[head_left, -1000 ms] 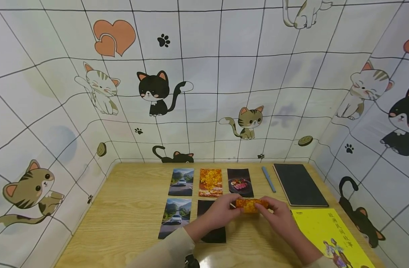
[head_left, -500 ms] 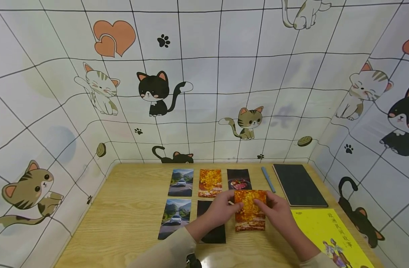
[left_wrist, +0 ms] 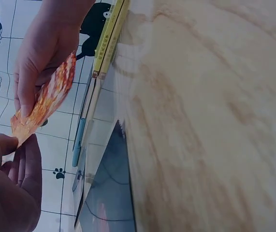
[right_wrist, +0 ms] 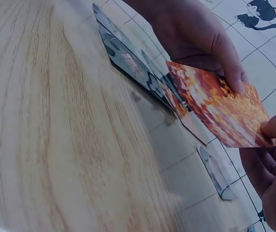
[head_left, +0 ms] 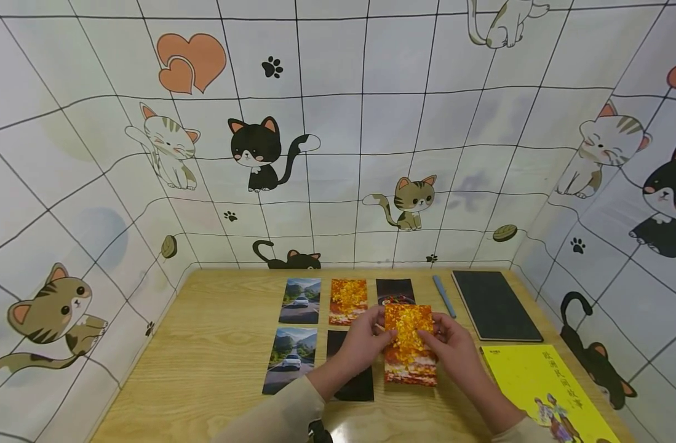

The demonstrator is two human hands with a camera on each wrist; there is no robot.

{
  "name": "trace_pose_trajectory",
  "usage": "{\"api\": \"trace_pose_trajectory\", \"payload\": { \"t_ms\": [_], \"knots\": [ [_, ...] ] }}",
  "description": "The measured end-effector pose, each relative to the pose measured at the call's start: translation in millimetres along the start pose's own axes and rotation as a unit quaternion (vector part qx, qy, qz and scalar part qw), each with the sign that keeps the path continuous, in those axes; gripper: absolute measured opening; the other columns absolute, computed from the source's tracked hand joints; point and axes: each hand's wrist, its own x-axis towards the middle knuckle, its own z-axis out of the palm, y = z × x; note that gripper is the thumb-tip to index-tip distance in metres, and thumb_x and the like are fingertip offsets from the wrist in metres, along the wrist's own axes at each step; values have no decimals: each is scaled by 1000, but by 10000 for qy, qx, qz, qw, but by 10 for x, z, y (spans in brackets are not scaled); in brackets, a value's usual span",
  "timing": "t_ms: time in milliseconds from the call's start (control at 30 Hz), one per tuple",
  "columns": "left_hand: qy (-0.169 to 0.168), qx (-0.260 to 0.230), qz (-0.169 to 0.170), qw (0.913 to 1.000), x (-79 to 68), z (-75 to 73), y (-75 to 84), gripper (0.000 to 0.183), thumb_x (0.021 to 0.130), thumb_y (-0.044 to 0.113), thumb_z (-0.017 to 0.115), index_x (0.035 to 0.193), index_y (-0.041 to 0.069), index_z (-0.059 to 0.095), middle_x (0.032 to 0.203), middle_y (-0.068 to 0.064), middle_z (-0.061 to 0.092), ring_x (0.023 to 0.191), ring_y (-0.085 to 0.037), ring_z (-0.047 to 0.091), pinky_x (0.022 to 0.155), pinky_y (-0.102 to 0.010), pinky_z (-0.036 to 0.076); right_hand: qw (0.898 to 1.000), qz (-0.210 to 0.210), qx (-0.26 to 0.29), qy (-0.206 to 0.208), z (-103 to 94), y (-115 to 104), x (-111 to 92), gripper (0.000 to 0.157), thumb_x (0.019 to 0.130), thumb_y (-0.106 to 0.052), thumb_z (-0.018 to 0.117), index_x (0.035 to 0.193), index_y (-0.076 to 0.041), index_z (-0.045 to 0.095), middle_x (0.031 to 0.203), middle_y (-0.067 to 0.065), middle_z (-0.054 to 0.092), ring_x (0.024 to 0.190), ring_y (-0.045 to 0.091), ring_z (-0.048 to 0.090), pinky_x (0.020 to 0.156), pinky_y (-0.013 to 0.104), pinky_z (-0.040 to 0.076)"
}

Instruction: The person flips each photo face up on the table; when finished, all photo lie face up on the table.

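Above the table, a picture card (head_left: 408, 354) with orange and yellow autumn foliage is held up by both hands. My left hand (head_left: 365, 344) pinches its left edge, thumb on the printed face. The right hand (head_left: 454, 347) pinches the opposite edge in the same way. In the right wrist view the card (right_wrist: 220, 108) is tilted and apart from the tabletop. Beneath the left forearm lies a black card (head_left: 351, 375), partly covered. Just behind the held card, a food picture card (head_left: 394, 290) is half hidden.
Two car picture cards (head_left: 300, 301) lie at the left, one behind the other. A second foliage card (head_left: 348, 301) is in the back row. At the right are a blue pen (head_left: 444, 296), a black notebook (head_left: 497, 306) and a yellow book (head_left: 542, 387). A patterned cloth wall (head_left: 332, 203) surrounds the wooden table (head_left: 205, 357).
The foliage card was foreshortened to a narrow strip between both hands; it has swung up so its full picture faces the head camera. It has also shifted slightly left.
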Motion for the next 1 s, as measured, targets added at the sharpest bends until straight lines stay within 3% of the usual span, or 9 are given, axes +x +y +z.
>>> {"api": "trace_pose_trajectory", "payload": {
  "t_ms": [233,433,600,800,1000],
  "knots": [
    [-190,-73,-439,9988,-73,9,-10,73,103,13,81,167,12,46,123,-3,63,89,-14,71,67,-37,63,9997,221,-52,77,-10,50,29,54,109,-15,74,156,2,54,102,14,64,76,16,71,67,28,59],
    [-189,-66,-676,9975,-144,40,-15,80,102,10,82,170,14,41,114,-2,64,79,-17,72,62,-39,63,9984,489,-281,-32,-26,56,28,57,106,-20,78,156,-1,56,99,12,66,64,16,63,58,29,51],
    [-92,-76,-712,9974,-177,60,-9,83,101,7,82,171,11,39,110,-5,64,73,-17,72,60,-35,62,9979,535,-235,-295,-31,92,15,64,107,-12,76,163,0,49,100,13,68,75,18,74,62,30,57],
    [-194,724,-755,9943,-186,62,9,93,93,5,89,170,2,37,103,-4,65,69,-13,69,59,-32,58,9953,667,-426,-558,-29,129,-12,64,103,-2,76,161,5,50,98,11,67,70,19,69,62,29,56],
    [-502,1469,-507,9866,-182,40,0,77,84,10,99,149,8,58,96,-2,66,82,-9,62,73,-31,54,9935,699,-646,-628,-34,158,-41,63,101,-3,78,158,8,52,96,10,67,63,18,60,58,29,50]
  ]
}}
